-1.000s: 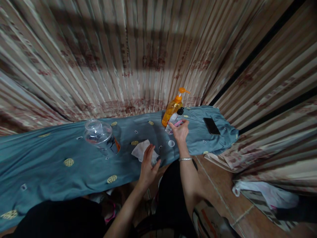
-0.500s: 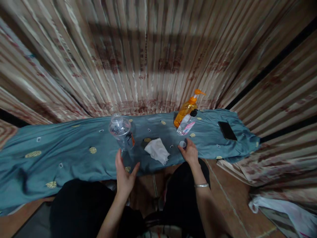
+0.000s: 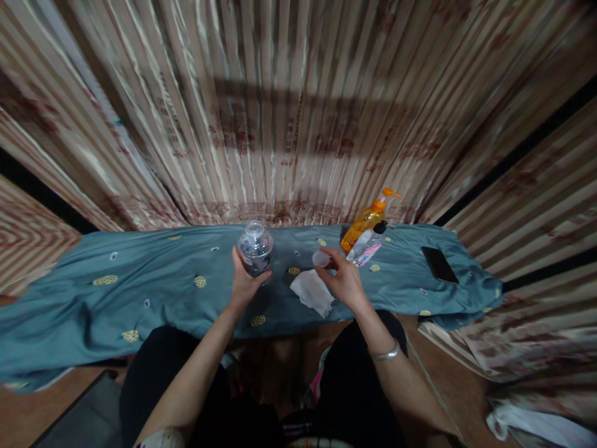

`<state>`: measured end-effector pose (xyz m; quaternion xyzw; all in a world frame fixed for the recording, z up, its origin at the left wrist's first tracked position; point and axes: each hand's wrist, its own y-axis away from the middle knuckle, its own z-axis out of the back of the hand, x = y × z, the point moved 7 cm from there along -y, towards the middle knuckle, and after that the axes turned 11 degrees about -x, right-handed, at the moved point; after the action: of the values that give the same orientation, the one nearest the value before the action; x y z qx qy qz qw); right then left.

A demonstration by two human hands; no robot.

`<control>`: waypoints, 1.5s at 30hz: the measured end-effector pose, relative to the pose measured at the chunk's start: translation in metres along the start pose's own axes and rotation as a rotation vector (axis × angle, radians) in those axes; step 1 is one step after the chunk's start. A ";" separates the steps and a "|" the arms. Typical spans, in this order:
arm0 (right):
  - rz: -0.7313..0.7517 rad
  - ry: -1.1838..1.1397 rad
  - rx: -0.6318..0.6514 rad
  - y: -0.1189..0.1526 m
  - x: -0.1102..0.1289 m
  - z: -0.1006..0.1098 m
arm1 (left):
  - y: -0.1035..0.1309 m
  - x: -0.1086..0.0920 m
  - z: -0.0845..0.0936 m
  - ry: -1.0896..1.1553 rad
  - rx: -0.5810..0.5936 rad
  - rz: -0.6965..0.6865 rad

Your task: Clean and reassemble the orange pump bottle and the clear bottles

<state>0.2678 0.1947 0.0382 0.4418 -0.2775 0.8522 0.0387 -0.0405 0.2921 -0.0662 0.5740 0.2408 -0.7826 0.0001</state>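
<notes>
My left hand point(image 3: 247, 280) is wrapped round the lower part of a clear plastic bottle point(image 3: 255, 247), which stands upright with no cap on its neck. Between the fingertips of my right hand point(image 3: 339, 272) is a small white cap point(image 3: 320, 259), raised over the cloth-covered surface. Just below it lies a crumpled white tissue point(image 3: 311, 291). Beside my right hand stand a clear bottle with a black top point(image 3: 368, 247) and an orange pump bottle point(image 3: 365, 225).
A teal patterned cloth point(image 3: 172, 264) covers the long narrow table. A black phone point(image 3: 439, 264) lies at its right end. Pleated curtains point(image 3: 289, 124) hang close behind. At the lower right is a white plastic bag point(image 3: 536, 423).
My left hand has moved up and closed round the clear bottle. My right hand has lifted the white cap and carried it left, towards that bottle. The view has shifted slightly.
</notes>
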 end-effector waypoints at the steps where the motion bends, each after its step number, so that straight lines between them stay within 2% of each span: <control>1: 0.055 -0.013 0.051 -0.010 0.021 -0.014 | -0.001 -0.001 -0.003 -0.005 0.005 -0.006; 4: 0.224 0.009 0.150 -0.042 0.072 -0.049 | -0.003 -0.003 -0.007 -0.028 0.023 -0.020; 7: 0.391 0.075 0.213 -0.066 0.104 -0.069 | -0.005 -0.007 -0.005 -0.050 0.042 -0.044; 9: 0.470 0.109 0.264 -0.073 0.116 -0.074 | -0.006 -0.010 0.000 -0.066 0.045 -0.070; 12: 0.540 0.140 0.327 -0.074 0.127 -0.068 | -0.007 -0.013 0.009 -0.093 0.043 -0.111; 19: 0.543 0.145 0.482 -0.058 0.140 -0.036 | 0.006 -0.021 0.016 -0.159 0.076 -0.214; 25: 0.604 0.207 0.551 -0.043 0.143 -0.019 | 0.016 -0.030 0.020 -0.213 0.122 -0.294; 28: 0.604 0.253 0.557 -0.039 0.143 -0.016 | 0.020 -0.033 0.018 -0.232 0.140 -0.321; 30: 0.549 0.309 0.555 -0.039 0.143 -0.017 | 0.022 -0.035 0.016 -0.242 0.150 -0.333; 35: 0.358 0.657 0.534 -0.040 0.136 -0.018 | 0.025 -0.037 0.011 -0.264 0.163 -0.351; 37: 0.378 0.686 0.510 -0.039 0.138 -0.017 | 0.026 -0.037 0.011 -0.269 0.165 -0.355; 41: 0.522 0.531 0.553 -0.032 0.145 -0.021 | 0.026 -0.034 0.011 -0.272 0.167 -0.355; 45: 0.465 0.645 0.547 -0.034 0.139 -0.024 | 0.025 -0.030 0.010 -0.267 0.168 -0.342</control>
<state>0.1763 0.2108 0.1493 0.0749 -0.1087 0.9736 -0.1864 -0.0323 0.2575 -0.0466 0.4141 0.2666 -0.8576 -0.1483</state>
